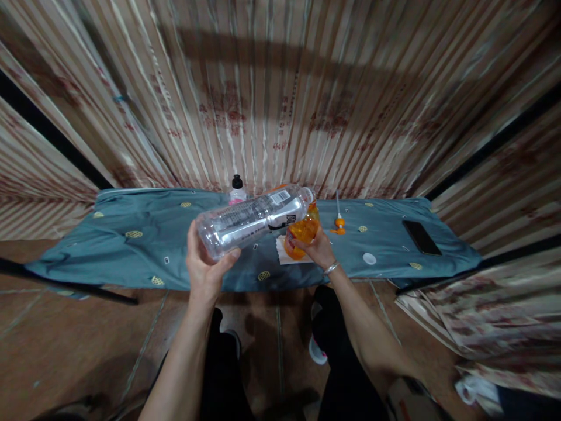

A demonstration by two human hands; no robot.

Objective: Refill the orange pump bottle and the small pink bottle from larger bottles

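Head view: 2 hands [209, 270] hold 2 bottles [254, 222]

Striped, floral-patterned curtains [263, 105] hang behind, above a brown tiled floor [149, 333].

Near the middle of the frame, the left hand [205, 269] grips a clear plastic bottle [254, 221] by its base, tilted with its neck over the orange bottle [304, 233] that the right hand [316, 247] holds. Right of centre on the blue cloth [228, 275] lie an orange pump top [339, 223] and, farther right, a black phone [421, 237].
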